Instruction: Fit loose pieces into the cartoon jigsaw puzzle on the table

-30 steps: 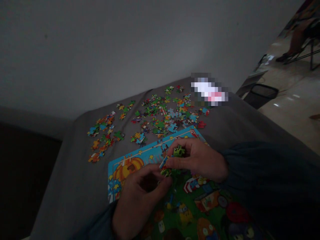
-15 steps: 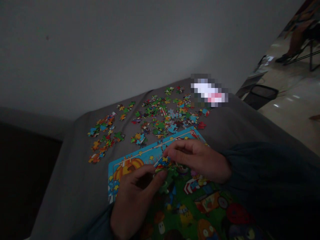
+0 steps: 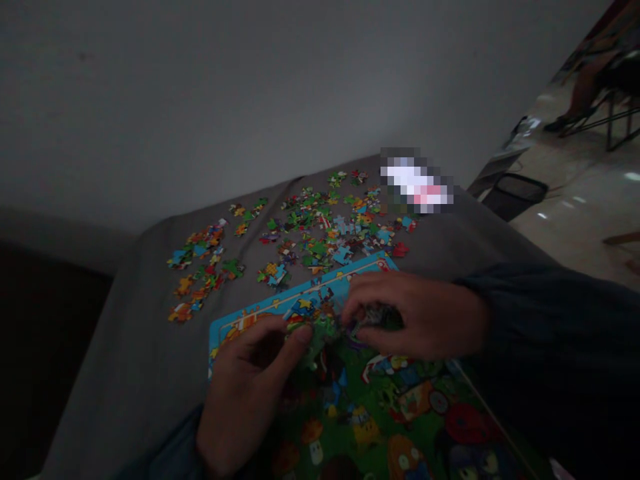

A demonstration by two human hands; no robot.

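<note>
While one group of pieces (image 3: 197, 250) lies at the left of the table (image 3: 125, 300), the left hand (image 3: 250, 387) pinches a small cluster (image 3: 320, 337) between thumb and finger, above the sheet (image 3: 367, 267), and has shifted slightly leftward. Further right, the right hand (image 3: 425, 313), which was touching this cluster half a second ago, now seems to be apart from it, just beside; its fingers are curled, but I cannot tell whether they hold something. So, in my judgement, only the left hand supports the cluster now.
</note>
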